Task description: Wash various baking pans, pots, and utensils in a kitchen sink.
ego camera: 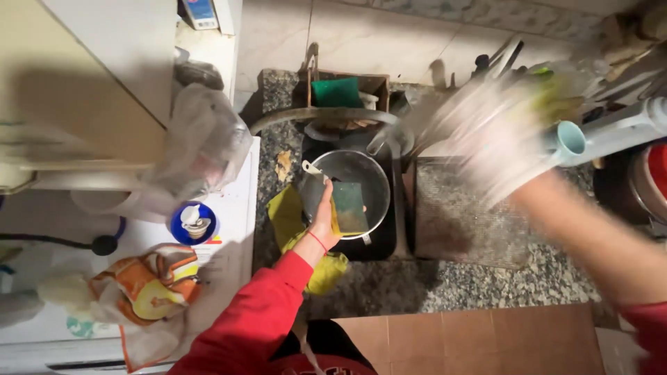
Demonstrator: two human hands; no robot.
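The left hand [324, 221] grips a green sponge [349, 207] between thumb and fingers, holding it flat over the steel bowl [368, 173] that sits in the dark sink [383, 244]; the sponge's long side runs away from the body, and the bowl lies directly beneath and just right of this hand. The right hand [497, 142] is a motion blur, raised well right of the bowl near the dish rack [611, 76], so whether it is spread or closed cannot be told. A yellow cloth [292, 222] lies under the left wrist, and the faucet [326, 114] arcs behind the bowl.
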